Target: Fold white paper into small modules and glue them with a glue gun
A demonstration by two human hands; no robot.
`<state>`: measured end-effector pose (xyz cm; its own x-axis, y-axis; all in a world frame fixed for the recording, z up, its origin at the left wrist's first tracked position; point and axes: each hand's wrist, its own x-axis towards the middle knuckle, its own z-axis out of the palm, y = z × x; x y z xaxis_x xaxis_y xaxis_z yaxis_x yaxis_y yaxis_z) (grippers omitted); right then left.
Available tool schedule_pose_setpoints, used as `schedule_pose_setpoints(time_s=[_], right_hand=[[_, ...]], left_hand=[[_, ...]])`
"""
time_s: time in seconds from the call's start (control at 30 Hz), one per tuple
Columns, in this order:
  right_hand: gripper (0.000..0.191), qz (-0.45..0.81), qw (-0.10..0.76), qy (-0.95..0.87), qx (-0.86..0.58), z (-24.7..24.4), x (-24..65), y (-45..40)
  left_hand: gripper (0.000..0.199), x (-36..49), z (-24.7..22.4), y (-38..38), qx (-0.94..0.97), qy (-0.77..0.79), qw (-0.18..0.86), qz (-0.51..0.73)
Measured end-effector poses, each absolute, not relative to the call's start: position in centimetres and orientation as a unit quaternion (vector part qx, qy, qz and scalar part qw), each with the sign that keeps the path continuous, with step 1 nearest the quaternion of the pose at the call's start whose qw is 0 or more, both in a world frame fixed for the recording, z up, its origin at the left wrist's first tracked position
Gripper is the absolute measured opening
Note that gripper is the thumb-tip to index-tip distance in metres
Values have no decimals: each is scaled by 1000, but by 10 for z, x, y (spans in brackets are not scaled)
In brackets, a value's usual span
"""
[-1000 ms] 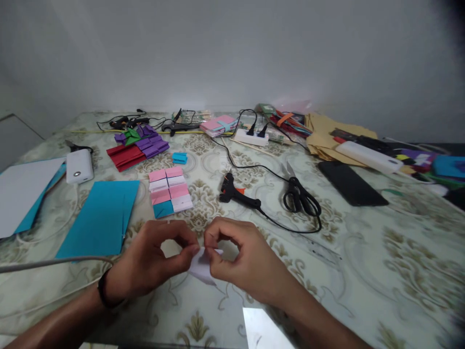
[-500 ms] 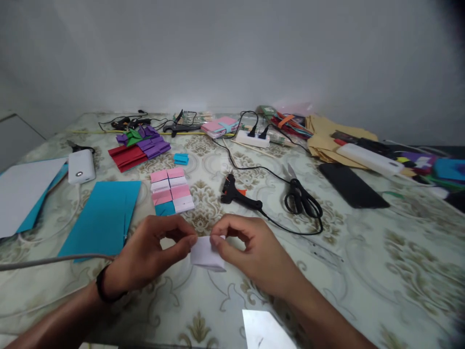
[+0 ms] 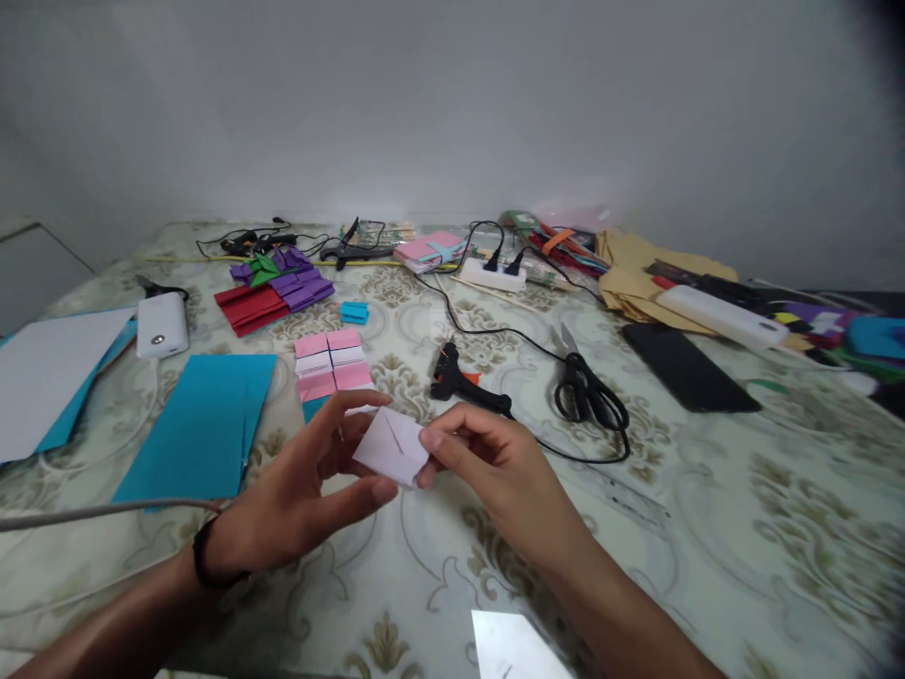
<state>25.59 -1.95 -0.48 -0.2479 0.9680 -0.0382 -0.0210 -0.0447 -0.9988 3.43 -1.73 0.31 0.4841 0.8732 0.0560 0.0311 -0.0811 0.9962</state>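
The right hand [image 3: 509, 481] closes its thumb and fingers on the right-hand edge of the folded white paper [image 3: 390, 448] — a small piece with a crease or slit running across its face. The left hand [image 3: 293, 500] is partly open around the other side, its thumb below the paper and its forefinger above; whether any of its fingers touch the paper, I cannot tell. A black band [image 3: 202, 556] circles the left wrist. The paper is to the left of the glue gun [image 3: 463, 379] and nearer the wearer, raised above the bench [image 3: 707, 594].

The bench has a pale cover with a brownish scroll pattern. Left of the glue gun are the pink and white folded pieces [image 3: 332, 363], partly hidden by the left hand, and farther left the blue sheets [image 3: 194, 429]. Beyond the glue gun and to its left are the small blue folded piece [image 3: 354, 313] and the red folded piece [image 3: 251, 306]; the power strip [image 3: 493, 274] is beyond it, slightly right, with two black plugs in it. Right of the glue gun are the scissors [image 3: 584, 387], blades pointing away from the wearer, then the black phone [image 3: 689, 368] — lying flat. A plain grey wall [image 3: 452, 113] rises behind everything.
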Motion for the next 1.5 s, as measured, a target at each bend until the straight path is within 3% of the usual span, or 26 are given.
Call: schedule_pose_setpoints(time_s=[0.27,0.5,0.7,1.03,1.17,1.3,1.5], right_hand=[[9,534,439,-584,-426,-5,252,-24],[20,463,402,-662,-431,-3,256,-25],[29,455,417,-683,-391,-3,259,-24],[13,421,405,-717,-379,5,265,-22],[12,390,438,-718,-376,1,265,-21],[13,361,461,-719,-375,-2,264,-20],[13,320,478,-727,-376,-3,260,-21]], left_hand=[[44,37,-2,-18,604,393,581,379],[26,40,-2,-14,592,413,491,488],[9,35,4,-14,621,445,484,427],[14,31,11,-17,604,376,601,364],[39,32,7,-20,648,363,571,350],[36,35,2,-21,647,372,539,389],[37,31,1,-20,629,337,579,393]])
